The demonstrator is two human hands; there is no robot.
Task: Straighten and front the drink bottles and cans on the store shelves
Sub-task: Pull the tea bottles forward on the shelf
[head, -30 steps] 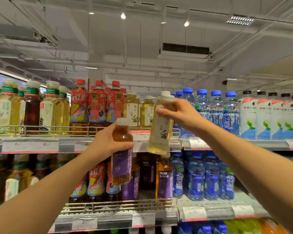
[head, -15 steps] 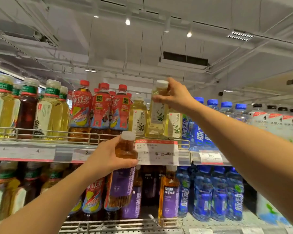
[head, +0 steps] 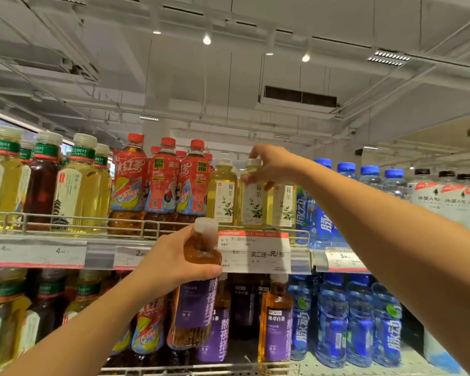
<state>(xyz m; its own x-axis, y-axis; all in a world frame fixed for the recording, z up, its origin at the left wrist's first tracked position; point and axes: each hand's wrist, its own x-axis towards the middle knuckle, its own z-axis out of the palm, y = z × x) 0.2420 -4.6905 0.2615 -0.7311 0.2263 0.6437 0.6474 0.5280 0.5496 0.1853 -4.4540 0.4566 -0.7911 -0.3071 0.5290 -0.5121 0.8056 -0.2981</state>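
My right hand (head: pixel 273 166) grips the white-capped neck of a pale yellow tea bottle (head: pixel 253 202) that stands upright on the upper shelf (head: pixel 101 240), between two bottles of the same kind (head: pixel 222 195) (head: pixel 284 206). My left hand (head: pixel 171 263) holds an amber tea bottle with a purple label (head: pixel 194 291) by its shoulder, upright in the air in front of the shelf edge and the lower row.
Red iced-tea bottles (head: pixel 160 185) and green-capped tea bottles (head: pixel 73 183) fill the upper shelf to the left. Blue-capped water bottles (head: pixel 347 175) stand to the right. A white price card (head: pixel 254 252) hangs on the shelf edge. Purple-label (head: pixel 276 327) and blue bottles (head: pixel 358 324) fill the lower shelf.
My right hand has carried the pale yellow bottle up from in front of the shelf edge and set it upright in its row. My left hand keeps the purple-label bottle; the view has tilted upward.
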